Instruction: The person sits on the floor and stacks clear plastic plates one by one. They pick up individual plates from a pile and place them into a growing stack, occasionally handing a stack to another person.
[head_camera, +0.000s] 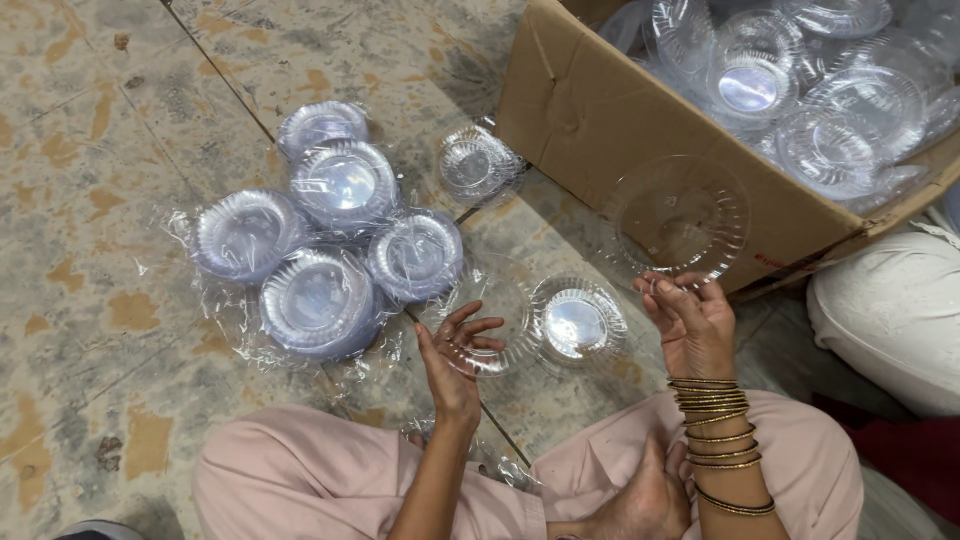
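Head view, looking down at my lap and the floor. My right hand (690, 325), at about 4 o'clock from frame centre, pinches the lower rim of a clear plastic plate (682, 215) between thumb and fingertips; the plate is lifted and tilted, in front of the side wall of the cardboard box (590, 110). My left hand (455, 360), at about 6 o'clock, has its fingers spread and curled under the edge of a second clear plate (490, 305), palm up; whether that plate rests on the floor or on my fingers I cannot tell. Just beside this plate, toward 3 o'clock, lies a small stack of clear bowls (577, 322) on the floor, between my two hands. Gold bangles (715, 425) circle my right wrist.

At 9 o'clock from my left hand lies a cluster of wrapped bowl stacks (320, 235), five rounds touching one another inside loose clear film. A separate wrapped stack (478, 165) lies at 12 o'clock from my left hand, near the corner of the box. The box occupies the 1 to 2 o'clock corner and is filled with more bagged clear bowls (800, 90). The tiled floor (110, 150) is mottled grey and tan. My crossed legs in pink trousers (300, 480) fill the 6 o'clock edge. A white bundle (890, 320) lies at the 3 o'clock edge.
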